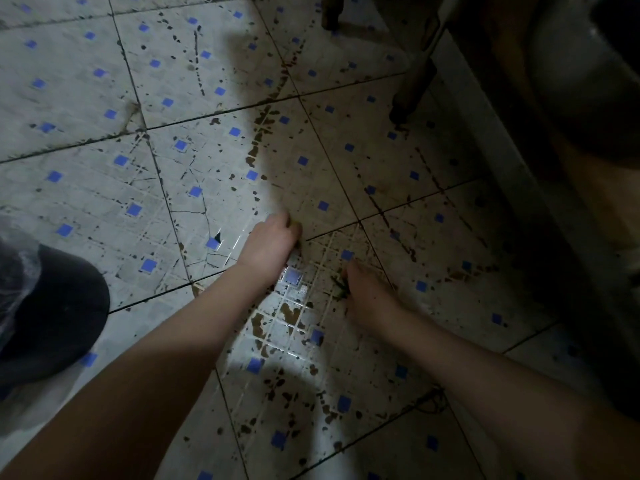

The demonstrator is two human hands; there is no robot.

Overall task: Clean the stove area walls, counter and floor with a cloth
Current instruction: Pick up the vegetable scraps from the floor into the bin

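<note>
I look down at a tiled floor (166, 81), white with small blue squares and spattered with dark brown stains. My left hand (272, 242) is pressed to the floor with its fingers curled around something small and yellowish at its tip; what it is cannot be made out. My right hand (369, 296) rests on the floor to the right, fingertips closed on a small green scrap (339, 287). No cloth is clearly visible. Wet brown patches (287, 315) lie between my two forearms.
A dark shoe under clear plastic (52, 317) stands at the left edge. Dark furniture legs (414, 84) stand at the upper right, beside a pale baseboard (502, 157) and a dark unit above it. The right side lies in deep shadow.
</note>
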